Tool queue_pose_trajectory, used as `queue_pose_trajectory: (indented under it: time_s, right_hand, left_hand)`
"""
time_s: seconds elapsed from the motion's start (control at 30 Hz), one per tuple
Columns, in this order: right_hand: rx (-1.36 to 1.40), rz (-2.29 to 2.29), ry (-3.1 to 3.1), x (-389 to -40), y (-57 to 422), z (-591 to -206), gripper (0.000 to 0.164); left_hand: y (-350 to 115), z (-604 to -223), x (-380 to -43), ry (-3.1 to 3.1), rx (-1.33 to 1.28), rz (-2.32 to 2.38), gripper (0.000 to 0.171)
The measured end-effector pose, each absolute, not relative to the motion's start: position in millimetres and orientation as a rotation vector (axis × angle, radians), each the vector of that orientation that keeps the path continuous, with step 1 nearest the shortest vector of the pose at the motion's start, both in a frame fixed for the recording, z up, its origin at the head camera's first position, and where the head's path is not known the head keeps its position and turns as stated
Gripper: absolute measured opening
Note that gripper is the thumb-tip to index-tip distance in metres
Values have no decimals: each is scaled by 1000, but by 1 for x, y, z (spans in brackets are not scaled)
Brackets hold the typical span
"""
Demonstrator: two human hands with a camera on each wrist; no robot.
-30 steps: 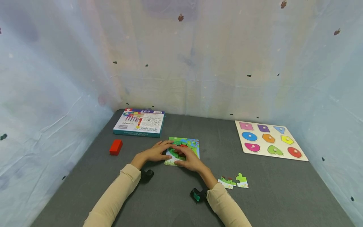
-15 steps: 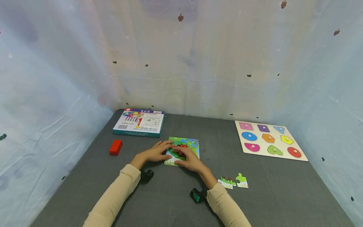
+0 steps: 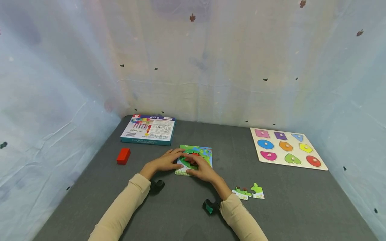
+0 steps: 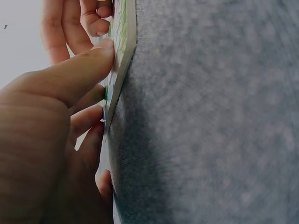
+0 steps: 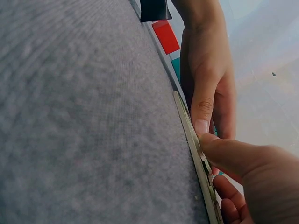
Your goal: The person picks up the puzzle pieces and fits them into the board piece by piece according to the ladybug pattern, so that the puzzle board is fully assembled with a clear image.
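A square jigsaw puzzle in a thin tray, with a red figure on a green background, lies flat on the dark table. My left hand rests on its left side, fingers extended and the thumb touching the surface near the edge. From the right, my right hand bends over the middle, its thumb pressing on the puzzle close to the left thumb. Both hands cover much of the picture. Two loose puzzle pieces, one long and one corner-like, lie beside the right forearm.
A flat printed box lies at the back left, with a red block in front of it. At the back right is a pale board of knobbed coloured shapes. Pale sheeting hangs behind the table and along both sides.
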State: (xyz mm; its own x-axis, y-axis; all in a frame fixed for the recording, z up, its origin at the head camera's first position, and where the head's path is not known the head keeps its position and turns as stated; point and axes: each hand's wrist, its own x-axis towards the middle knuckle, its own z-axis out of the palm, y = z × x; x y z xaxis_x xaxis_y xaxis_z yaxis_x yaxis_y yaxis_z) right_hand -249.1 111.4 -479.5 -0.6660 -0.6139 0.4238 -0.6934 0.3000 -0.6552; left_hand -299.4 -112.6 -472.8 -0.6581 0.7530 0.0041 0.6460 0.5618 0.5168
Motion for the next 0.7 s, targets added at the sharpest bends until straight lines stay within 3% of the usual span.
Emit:
queue_pose_trajectory:
  time_s: [0.2,0.7]
  right_hand:
    - [1266,1417,-2458,-237,109,-455,57]
    - [1188,1309,-2578,-256,114,-485,65]
  left_hand:
    - [-113,-471,-299,2582,1152,716,53]
    - [-111,-470,-299,2596,1166,682,53]
